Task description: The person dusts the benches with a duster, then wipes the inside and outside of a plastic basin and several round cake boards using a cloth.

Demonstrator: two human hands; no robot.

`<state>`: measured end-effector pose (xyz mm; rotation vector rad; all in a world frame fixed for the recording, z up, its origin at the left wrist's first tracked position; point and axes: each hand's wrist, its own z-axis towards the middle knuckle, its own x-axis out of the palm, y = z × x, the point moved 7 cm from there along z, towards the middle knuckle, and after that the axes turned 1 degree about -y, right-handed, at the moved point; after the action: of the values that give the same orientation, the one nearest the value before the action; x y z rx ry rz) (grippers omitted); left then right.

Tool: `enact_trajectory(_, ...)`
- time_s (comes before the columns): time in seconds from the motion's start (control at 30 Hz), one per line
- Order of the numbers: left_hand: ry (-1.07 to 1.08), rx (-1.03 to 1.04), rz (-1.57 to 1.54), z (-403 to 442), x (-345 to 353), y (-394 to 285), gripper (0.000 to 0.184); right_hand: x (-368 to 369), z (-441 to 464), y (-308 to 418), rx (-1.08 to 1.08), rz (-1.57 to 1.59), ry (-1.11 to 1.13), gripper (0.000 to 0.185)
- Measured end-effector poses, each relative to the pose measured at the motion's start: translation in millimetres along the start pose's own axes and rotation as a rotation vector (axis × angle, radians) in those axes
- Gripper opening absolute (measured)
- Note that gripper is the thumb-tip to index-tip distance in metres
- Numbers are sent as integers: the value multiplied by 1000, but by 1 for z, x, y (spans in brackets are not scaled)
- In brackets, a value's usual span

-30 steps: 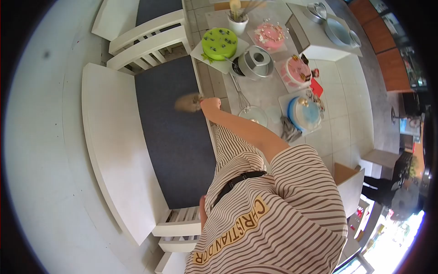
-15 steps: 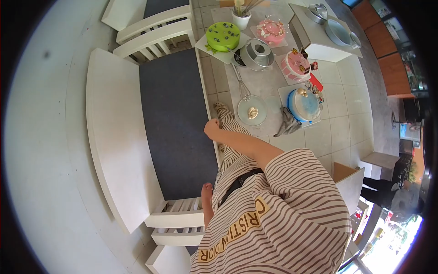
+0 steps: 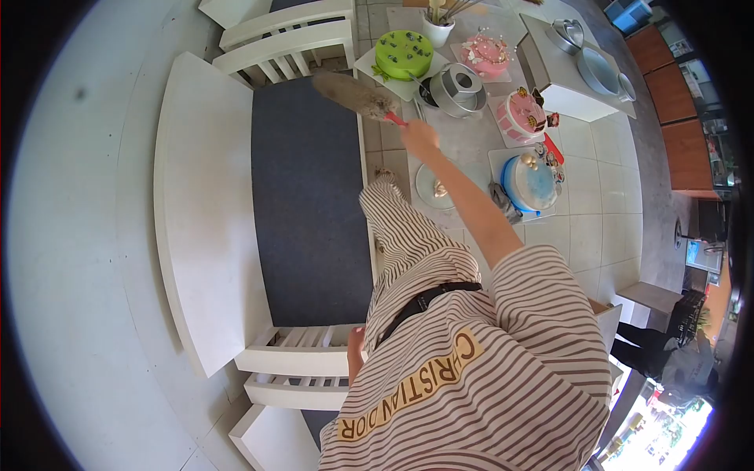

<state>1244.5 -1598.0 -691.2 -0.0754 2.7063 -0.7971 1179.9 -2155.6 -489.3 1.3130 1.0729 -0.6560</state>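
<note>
My right hand [image 3: 422, 140] is closed round the red handle of a brush or duster [image 3: 357, 94]. Its broad, blurred brown-grey head hangs over the far end of the dark bench seat [image 3: 310, 204] and the gap beside the table. Just beyond the hand are metal cake tins [image 3: 458, 88] and a green cake [image 3: 403, 53]. A glass plate [image 3: 428, 188] with a small cream-coloured item lies closer to me, near my forearm. My left hand [image 3: 356, 341] is low by my side at the near end of the bench, partly hidden, its fingers unclear.
Two pink cakes [image 3: 485, 56] [image 3: 520, 115], a blue cake [image 3: 529, 185], a grey cloth [image 3: 505, 206] and a white pot of tools [image 3: 437, 30] are on the table. Bowls [image 3: 598, 71] sit on a white side table. A person [image 3: 667, 353] is at the far right.
My right hand has moved up and forward over the table edge, and the brush head, unseen half a second ago, shows again. The view has shifted slightly.
</note>
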Motion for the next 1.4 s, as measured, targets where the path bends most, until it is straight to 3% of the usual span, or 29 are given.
enact_trajectory(0.07,66,-43,92,-1,-1,-3,31,-10,-11,-41,126,259,64,35)
enact_trajectory(0.2,182,-135,309,3,-21,-10,31,-16,-75,-90,286,832,400,37)
enact_trajectory(0.23,206,-165,372,3,-33,-9,31,-17,-94,-100,248,719,393,39)
enact_trajectory(0.27,36,151,450,28,-48,-7,32,-16,-111,-104,203,611,380,41)
enact_trajectory(0.37,-91,276,576,95,-94,-4,32,-9,-145,-110,121,639,274,36)
enact_trajectory(0.47,-223,227,513,56,-115,-135,26,-32,-146,-89,82,622,257,35)
enact_trajectory(0.53,-307,287,130,21,-126,-195,28,-37,-146,-68,65,620,275,35)
enact_trajectory(0.57,-321,302,135,4,-126,-212,28,-37,-140,-54,29,608,310,35)
enact_trajectory(0.63,-310,489,-169,-8,-102,-249,32,-28,-119,-38,-56,529,342,35)
enact_trajectory(0.7,-303,490,21,5,-77,-224,28,-15,-121,-27,-119,537,312,34)
enact_trajectory(0.77,-209,279,403,17,-40,-160,31,-22,-144,-20,-182,584,280,33)
enact_trajectory(0.8,69,232,775,28,-12,-114,35,-29,-155,-18,-216,581,273,31)
enact_trajectory(0.83,449,56,730,-46,7,-192,34,-38,-167,-22,-244,549,264,30)
enact_trajectory(0.87,82,322,197,-169,0,-294,33,-46,-183,-29,-259,520,263,28)
enact_trajectory(0.9,109,332,229,-155,4,-267,33,-55,-196,-42,-226,527,237,28)
enact_trajectory(1.0,330,247,637,-118,119,-216,26,-83,-234,-83,-202,650,107,28)
enact_trajectory(1.07,448,207,897,-68,104,-187,24,-91,-252,-129,25,625,-19,24)
enact_trajectory(1.13,550,159,1170,-7,65,-172,23,-114,-271,-175,87,566,-95,24)
enact_trajectory(1.2,641,100,1447,45,83,-177,24,-139,-293,-229,153,508,-163,24)
enact_trajectory(1.27,449,-57,1202,96,120,-212,33,-175,-315,-296,300,416,-279,19)
enact_trajectory(1.33,504,110,1384,75,203,-292,43,-199,-336,-370,376,468,-360,22)
enact_trajectory(1.4,618,451,1487,93,293,-309,49,-228,-369,-431,514,577,-460,24)
